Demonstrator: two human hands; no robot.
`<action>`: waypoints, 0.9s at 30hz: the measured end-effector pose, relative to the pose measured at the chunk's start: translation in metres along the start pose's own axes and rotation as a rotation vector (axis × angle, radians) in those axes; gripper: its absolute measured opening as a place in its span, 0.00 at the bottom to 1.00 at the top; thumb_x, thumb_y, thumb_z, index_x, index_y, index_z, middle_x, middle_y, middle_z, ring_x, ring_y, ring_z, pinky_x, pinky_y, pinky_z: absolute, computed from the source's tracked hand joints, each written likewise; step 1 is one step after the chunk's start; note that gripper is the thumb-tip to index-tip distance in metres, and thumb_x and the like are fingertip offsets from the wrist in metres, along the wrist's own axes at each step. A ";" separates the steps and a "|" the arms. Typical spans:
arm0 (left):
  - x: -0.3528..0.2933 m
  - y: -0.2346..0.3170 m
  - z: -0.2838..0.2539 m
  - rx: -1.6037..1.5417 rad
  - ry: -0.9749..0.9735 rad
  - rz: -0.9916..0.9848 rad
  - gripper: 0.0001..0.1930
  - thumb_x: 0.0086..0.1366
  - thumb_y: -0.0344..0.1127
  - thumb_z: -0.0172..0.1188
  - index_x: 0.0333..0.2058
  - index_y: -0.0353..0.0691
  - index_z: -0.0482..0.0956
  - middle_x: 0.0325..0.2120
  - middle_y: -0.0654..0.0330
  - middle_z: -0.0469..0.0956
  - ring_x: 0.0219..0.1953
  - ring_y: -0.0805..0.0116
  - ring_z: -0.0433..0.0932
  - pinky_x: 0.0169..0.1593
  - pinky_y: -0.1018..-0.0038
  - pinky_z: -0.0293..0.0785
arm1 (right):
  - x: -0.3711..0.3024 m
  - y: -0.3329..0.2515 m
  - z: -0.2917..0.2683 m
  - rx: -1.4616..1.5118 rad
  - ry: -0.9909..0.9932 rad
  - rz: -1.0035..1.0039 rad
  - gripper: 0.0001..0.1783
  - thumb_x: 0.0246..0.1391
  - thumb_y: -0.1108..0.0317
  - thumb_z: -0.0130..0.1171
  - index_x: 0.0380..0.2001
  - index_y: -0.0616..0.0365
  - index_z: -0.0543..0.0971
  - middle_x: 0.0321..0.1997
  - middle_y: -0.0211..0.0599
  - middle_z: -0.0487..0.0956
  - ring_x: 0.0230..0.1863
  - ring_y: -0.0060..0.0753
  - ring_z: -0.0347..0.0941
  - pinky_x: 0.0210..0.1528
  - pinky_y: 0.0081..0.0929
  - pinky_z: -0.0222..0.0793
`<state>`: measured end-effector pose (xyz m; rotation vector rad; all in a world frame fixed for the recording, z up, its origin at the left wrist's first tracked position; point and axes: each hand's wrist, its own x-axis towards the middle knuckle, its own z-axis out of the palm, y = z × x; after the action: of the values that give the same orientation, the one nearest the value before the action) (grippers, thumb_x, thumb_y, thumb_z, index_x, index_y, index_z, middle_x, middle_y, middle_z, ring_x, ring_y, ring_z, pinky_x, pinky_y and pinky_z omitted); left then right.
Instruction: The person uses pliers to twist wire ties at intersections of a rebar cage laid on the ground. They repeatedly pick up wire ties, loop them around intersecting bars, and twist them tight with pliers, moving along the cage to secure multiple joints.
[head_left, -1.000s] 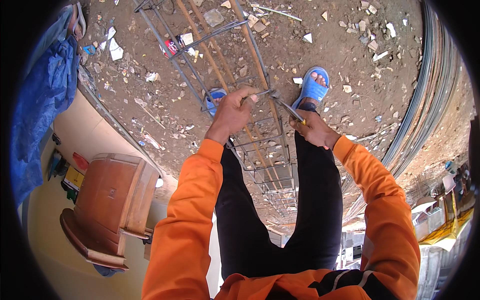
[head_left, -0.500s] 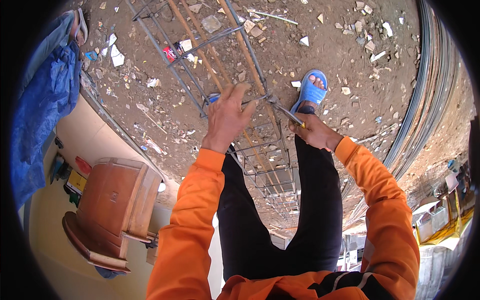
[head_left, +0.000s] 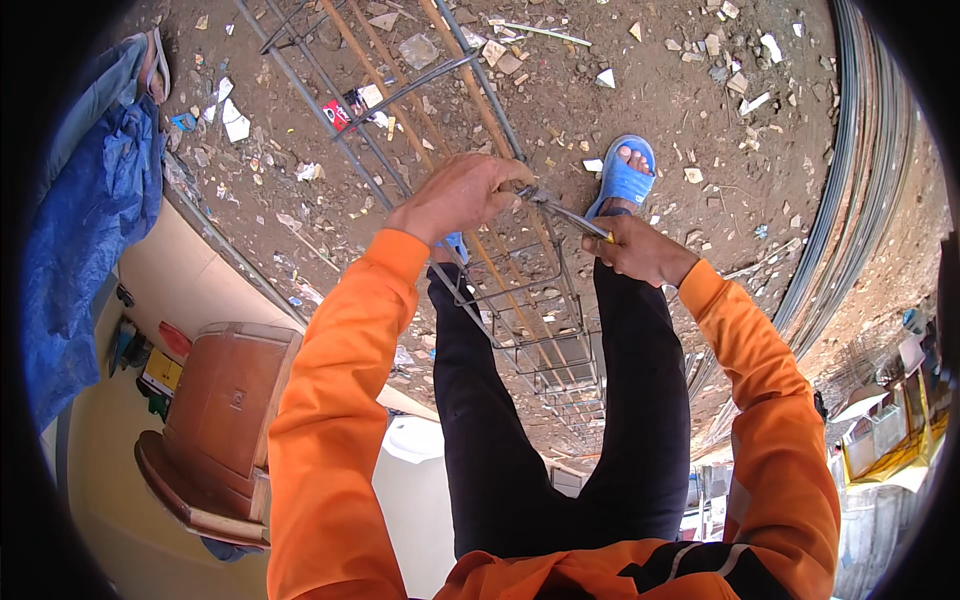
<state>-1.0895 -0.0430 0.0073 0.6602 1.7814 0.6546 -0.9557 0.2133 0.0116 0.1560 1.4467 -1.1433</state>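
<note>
A long cage of steel reinforcing bars point(head_left: 492, 112), with square stirrups tied across it, runs from the upper left down between my legs. My right hand point(head_left: 642, 250) is closed round the handles of a pair of pincers point(head_left: 572, 217) with a bit of yellow on the grip. Their jaws meet the cage where a stirrup crosses the right-hand bar. Just left of those jaws, my left hand point(head_left: 460, 192) reaches over the cage. Its thumb and fingers are pinched together at the same crossing, and they hide what lies between them.
Dirt strewn with broken tile surrounds the cage. My foot in a blue slide sandal point(head_left: 628, 180) stands right of it. A bundle of long steel rods point(head_left: 850, 180) curves along the right. To the left are a blue tarp point(head_left: 90, 240) and brown wooden furniture point(head_left: 225, 410).
My left hand has gone from loosely spread fingers over the cage to a pinch at the crossing, its forearm swinging left. The pincers stay at the same joint.
</note>
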 end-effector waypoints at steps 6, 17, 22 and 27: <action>0.004 0.008 -0.003 -0.098 -0.036 -0.037 0.15 0.60 0.33 0.60 0.46 0.41 0.74 0.39 0.46 0.79 0.44 0.43 0.77 0.48 0.54 0.72 | 0.002 0.008 0.040 0.164 0.157 -0.038 0.19 0.66 0.54 0.50 0.30 0.60 0.71 0.17 0.30 0.68 0.17 0.23 0.65 0.21 0.27 0.63; 0.001 0.010 -0.002 -0.127 -0.054 -0.061 0.16 0.61 0.34 0.61 0.48 0.42 0.73 0.39 0.48 0.79 0.42 0.45 0.78 0.46 0.56 0.72 | -0.015 -0.013 -0.021 -0.006 -0.028 0.020 0.18 0.50 0.65 0.68 0.36 0.61 0.70 0.22 0.36 0.76 0.21 0.30 0.78 0.22 0.31 0.73; -0.017 0.012 0.029 -0.285 0.361 -0.047 0.13 0.60 0.33 0.64 0.43 0.40 0.74 0.33 0.53 0.79 0.37 0.59 0.80 0.41 0.67 0.76 | -0.014 -0.040 -0.057 0.155 -0.286 0.184 0.20 0.46 0.71 0.68 0.39 0.63 0.70 0.24 0.36 0.74 0.22 0.31 0.78 0.22 0.29 0.74; -0.022 0.018 0.064 -0.412 0.575 -0.159 0.13 0.61 0.32 0.64 0.43 0.39 0.74 0.37 0.52 0.80 0.41 0.60 0.82 0.43 0.68 0.78 | -0.004 -0.009 -0.064 -1.202 0.382 -0.360 0.37 0.51 0.67 0.61 0.65 0.56 0.61 0.40 0.41 0.72 0.41 0.40 0.74 0.44 0.41 0.71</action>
<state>-1.0199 -0.0385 0.0168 0.0403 2.0974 1.1403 -1.0049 0.2558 0.0058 -0.7875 2.3346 -0.3441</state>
